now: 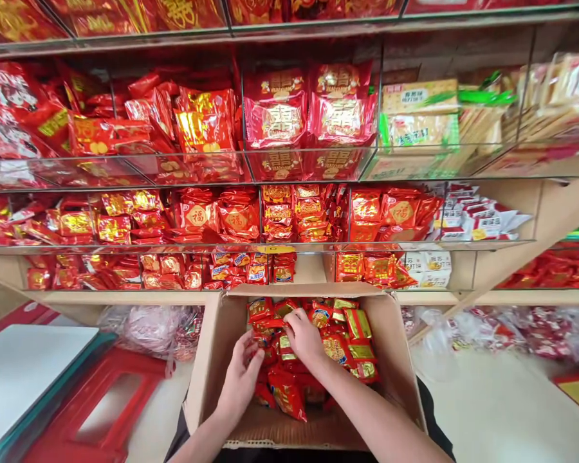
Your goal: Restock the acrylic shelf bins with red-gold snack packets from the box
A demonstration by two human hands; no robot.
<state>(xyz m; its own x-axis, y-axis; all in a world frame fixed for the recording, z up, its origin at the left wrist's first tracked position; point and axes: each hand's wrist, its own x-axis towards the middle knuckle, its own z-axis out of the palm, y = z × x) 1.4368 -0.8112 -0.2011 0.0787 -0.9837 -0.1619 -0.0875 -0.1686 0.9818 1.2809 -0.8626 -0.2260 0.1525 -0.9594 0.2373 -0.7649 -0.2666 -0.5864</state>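
Observation:
A cardboard box [386, 341] full of red and gold wrapped snack packets [338, 347] sits in front of me, its flaps up. My right hand [305, 337] reaches into it, fingers pinched on the end of a red snack packet [270, 323] near the back left of the pile. Just to the left, my left hand [244, 366] hovers at the box's left side with loosely curled fingers, thumb apart from them. Nothing shows plainly in that hand. Closer to me, a larger red packet [288, 392] lies tilted on the pile.
Shelves with clear dividers and a clear front lip [183, 168] rise beyond the box, holding red snack packets and green-and-cream packs [419, 132]. A red plastic stool [101, 405] stands at left beside a white board [33, 373]. Bagged goods [154, 328] lie beneath the shelves.

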